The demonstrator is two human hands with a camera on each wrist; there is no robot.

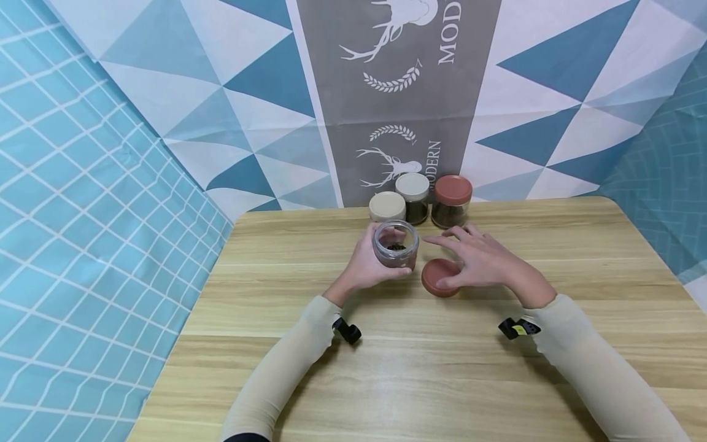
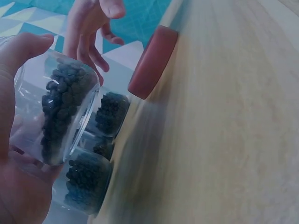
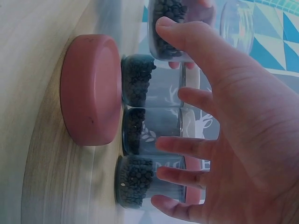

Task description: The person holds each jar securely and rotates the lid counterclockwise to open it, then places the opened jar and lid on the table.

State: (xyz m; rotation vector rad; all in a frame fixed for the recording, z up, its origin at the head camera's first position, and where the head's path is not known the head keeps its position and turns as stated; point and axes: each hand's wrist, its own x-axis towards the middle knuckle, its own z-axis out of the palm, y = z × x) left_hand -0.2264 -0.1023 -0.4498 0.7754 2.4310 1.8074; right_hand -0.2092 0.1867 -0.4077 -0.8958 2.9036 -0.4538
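Cloth printed with triangles and stags rises behind the wooden table, and a blue gridded sheet hangs at its left. Near the table's back edge stand a cream-lidded jar, a white-lidded jar and a red-lidded jar, close together, each partly filled with dark bean-like bits. Seen from the head, a lidless jar covers the lower part of the cream-lidded one. The left hand grips this lidless jar, raised off the table, thumb on the near side and fingers wrapped round the glass; similar dark bits lie inside. Just to its right, a loose red lid rests on the table. Above that lid hangs the right hand, its fingers spread apart, slightly bent and holding nothing; the right wrist view shows a gap between them and the lid.
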